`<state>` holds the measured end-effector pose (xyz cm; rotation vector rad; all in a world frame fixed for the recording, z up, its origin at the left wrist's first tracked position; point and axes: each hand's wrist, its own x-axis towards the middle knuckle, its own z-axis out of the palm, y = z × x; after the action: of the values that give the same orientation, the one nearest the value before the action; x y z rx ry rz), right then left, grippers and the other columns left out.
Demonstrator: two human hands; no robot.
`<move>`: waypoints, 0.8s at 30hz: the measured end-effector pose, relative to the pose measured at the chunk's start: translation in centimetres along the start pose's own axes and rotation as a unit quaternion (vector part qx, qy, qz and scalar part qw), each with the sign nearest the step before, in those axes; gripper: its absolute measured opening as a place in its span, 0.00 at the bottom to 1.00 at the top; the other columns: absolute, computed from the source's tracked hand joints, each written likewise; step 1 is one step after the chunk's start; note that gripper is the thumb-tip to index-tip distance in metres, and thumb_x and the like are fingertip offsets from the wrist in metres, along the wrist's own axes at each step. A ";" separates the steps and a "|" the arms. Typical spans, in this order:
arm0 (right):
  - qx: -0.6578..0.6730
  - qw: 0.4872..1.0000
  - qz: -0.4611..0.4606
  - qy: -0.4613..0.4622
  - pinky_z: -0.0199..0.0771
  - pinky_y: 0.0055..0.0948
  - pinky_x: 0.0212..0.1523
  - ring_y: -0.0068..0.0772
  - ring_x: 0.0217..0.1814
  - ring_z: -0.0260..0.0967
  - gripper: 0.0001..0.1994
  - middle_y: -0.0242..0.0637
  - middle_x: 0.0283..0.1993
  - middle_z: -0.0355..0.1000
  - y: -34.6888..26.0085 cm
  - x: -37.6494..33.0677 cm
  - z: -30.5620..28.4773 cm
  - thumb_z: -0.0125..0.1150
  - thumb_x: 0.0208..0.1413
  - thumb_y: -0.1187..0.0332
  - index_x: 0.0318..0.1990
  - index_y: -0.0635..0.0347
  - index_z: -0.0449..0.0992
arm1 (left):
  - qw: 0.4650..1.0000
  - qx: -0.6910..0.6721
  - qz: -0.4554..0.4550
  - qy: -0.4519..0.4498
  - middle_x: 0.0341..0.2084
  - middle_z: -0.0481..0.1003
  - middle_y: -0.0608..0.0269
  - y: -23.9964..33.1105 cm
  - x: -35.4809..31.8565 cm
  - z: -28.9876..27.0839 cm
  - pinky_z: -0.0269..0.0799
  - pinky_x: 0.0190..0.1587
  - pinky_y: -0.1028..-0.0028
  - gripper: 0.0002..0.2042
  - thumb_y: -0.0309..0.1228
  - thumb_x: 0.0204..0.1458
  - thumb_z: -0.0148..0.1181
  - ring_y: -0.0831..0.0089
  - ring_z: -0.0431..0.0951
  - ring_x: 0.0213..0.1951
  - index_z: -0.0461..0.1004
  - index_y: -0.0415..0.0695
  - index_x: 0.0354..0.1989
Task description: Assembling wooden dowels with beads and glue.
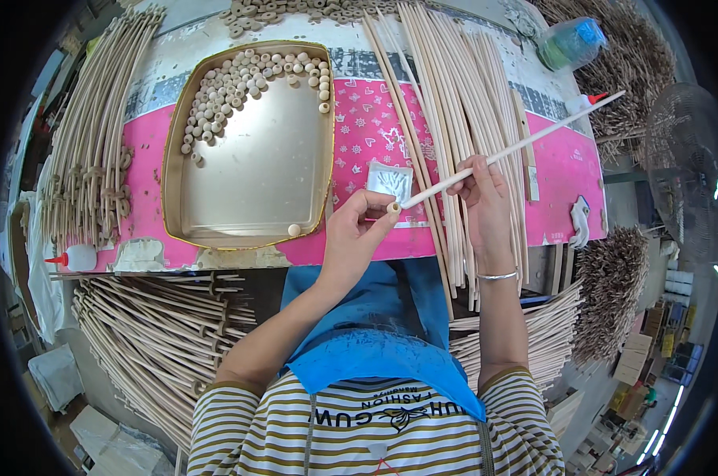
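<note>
Between the thumb and fingers of my left hand (356, 232) is a small round wooden bead (394, 208), its hole facing up toward the rod. My right hand (483, 198) grips a long pale wooden rod (549, 132) that slants up to the right. The rod's lower end, whitish at the tip, is right beside the bead; whether they touch I cannot tell. Just behind my left fingers lies a small shiny square dish (390, 179). Left of it, a gold-rimmed metal tray (168, 159) holds many beads (232, 83) at its far side and a lone bead (294, 230) near its front edge.
Loose rods (462, 103) lie lengthwise on the pink-covered table (146, 190), some overhanging its front edge. Rods with rings (89, 174) are piled at left. Red-tipped white bottles (81, 258) stand at both sides. A fan (684, 170) is at right; rod bundles (149, 333) sit below.
</note>
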<state>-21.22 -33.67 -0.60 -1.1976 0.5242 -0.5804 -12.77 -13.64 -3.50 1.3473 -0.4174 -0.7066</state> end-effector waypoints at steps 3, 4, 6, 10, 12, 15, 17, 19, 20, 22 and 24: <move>-0.016 1.000 -0.006 -0.006 0.76 0.24 0.37 0.20 0.31 0.71 0.13 0.31 0.31 0.72 0.0 -0.4 0.2 0.52 0.71 0.60 0.39 0.60 0.74 | 1.000 0.018 0.006 -0.002 0.37 0.78 0.66 0.0 -0.4 0.0 0.72 0.41 0.80 0.10 0.26 0.59 0.63 0.85 0.75 0.38 0.76 0.37 0.47; -0.016 1.000 -0.007 -0.005 0.76 0.24 0.37 0.20 0.31 0.71 0.13 0.31 0.31 0.72 0.0 -0.6 0.2 0.52 0.71 0.60 0.39 0.60 0.74 | 1.000 0.018 0.006 -0.004 0.37 0.78 0.66 0.0 -0.4 0.1 0.72 0.41 0.80 0.10 0.26 0.59 0.63 0.85 0.75 0.38 0.76 0.37 0.47; -0.035 0.999 -0.010 -0.011 0.76 0.24 0.38 0.20 0.31 0.71 0.13 0.31 0.31 0.72 -0.2 -0.9 0.4 0.51 0.71 0.60 0.39 0.60 0.74 | 0.999 0.042 0.016 0.002 0.37 0.79 0.64 0.3 -0.7 0.2 0.73 0.41 0.80 0.09 0.25 0.59 0.63 0.83 0.77 0.37 0.76 0.37 0.46; -0.049 0.999 -0.022 -0.002 0.75 0.23 0.38 0.20 0.31 0.71 0.14 0.31 0.31 0.72 -0.3 -1.4 0.5 0.51 0.71 0.59 0.39 0.61 0.74 | 0.996 0.078 0.045 0.002 0.37 0.79 0.63 0.6 -1.1 0.4 0.75 0.41 0.79 0.09 0.25 0.58 0.63 0.81 0.78 0.38 0.77 0.37 0.45; -0.067 0.996 -0.050 0.000 0.75 0.23 0.37 0.20 0.31 0.70 0.14 0.32 0.32 0.71 -0.3 -1.8 0.6 0.51 0.71 0.60 0.39 0.61 0.73 | 0.994 0.095 0.059 0.016 0.36 0.80 0.62 0.6 -1.3 0.4 0.76 0.42 0.77 0.08 0.24 0.57 0.63 0.78 0.80 0.37 0.77 0.36 0.44; -0.094 0.992 -0.081 0.007 0.74 0.23 0.37 0.20 0.32 0.70 0.13 0.32 0.32 0.71 -0.4 -2.6 1.2 0.53 0.70 0.60 0.39 0.62 0.73 | 0.979 0.161 0.126 0.017 0.36 0.78 0.56 0.5 -1.5 0.2 0.76 0.41 0.71 0.07 0.22 0.55 0.63 0.67 0.81 0.37 0.76 0.37 0.41; -0.104 0.990 -0.093 0.023 0.74 0.23 0.37 0.20 0.32 0.70 0.13 0.33 0.32 0.71 -0.4 -3.5 1.7 0.53 0.70 0.61 0.39 0.62 0.73 | 0.963 0.204 0.174 0.012 0.35 0.77 0.56 0.5 -1.4 -0.2 0.76 0.39 0.69 0.07 0.22 0.54 0.64 0.64 0.80 0.36 0.75 0.37 0.40; -0.112 0.987 -0.105 0.037 0.75 0.23 0.36 0.20 0.33 0.70 0.13 0.33 0.32 0.71 -0.4 -4.1 1.9 0.53 0.70 0.61 0.39 0.63 0.73 | 0.943 0.248 0.221 0.008 0.34 0.76 0.55 0.9 -1.4 -0.5 0.75 0.38 0.66 0.07 0.21 0.53 0.64 0.61 0.79 0.35 0.75 0.38 0.39; -0.099 0.987 -0.113 0.053 0.75 0.23 0.36 0.20 0.33 0.70 0.13 0.33 0.33 0.71 -0.4 -4.5 1.8 0.52 0.71 0.62 0.39 0.63 0.73 | 0.931 0.278 0.234 0.000 0.33 0.75 0.55 1.4 -1.6 -0.5 0.74 0.37 0.65 0.07 0.22 0.52 0.64 0.59 0.78 0.35 0.74 0.39 0.38; -0.076 0.987 -0.121 0.079 0.75 0.23 0.36 0.21 0.33 0.70 0.13 0.32 0.33 0.71 -0.5 -5.0 1.8 0.51 0.71 0.63 0.39 0.63 0.73 | 0.918 0.309 0.248 -0.007 0.32 0.75 0.55 1.8 -1.7 -0.4 0.73 0.36 0.63 0.07 0.22 0.51 0.64 0.58 0.77 0.34 0.74 0.39 0.37; -0.079 0.985 -0.129 0.076 0.73 0.23 0.37 0.20 0.33 0.68 0.12 0.32 0.34 0.70 -0.1 -5.4 1.9 0.50 0.71 0.62 0.40 0.62 0.72 | 0.914 0.308 0.262 0.004 0.32 0.74 0.56 2.0 -1.6 -0.3 0.72 0.36 0.63 0.07 0.23 0.51 0.64 0.58 0.76 0.34 0.74 0.39 0.38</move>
<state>-24.03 -28.77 0.45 -1.3902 0.5557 -0.8707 -13.28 -12.22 -1.46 1.7178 -1.0117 -0.1083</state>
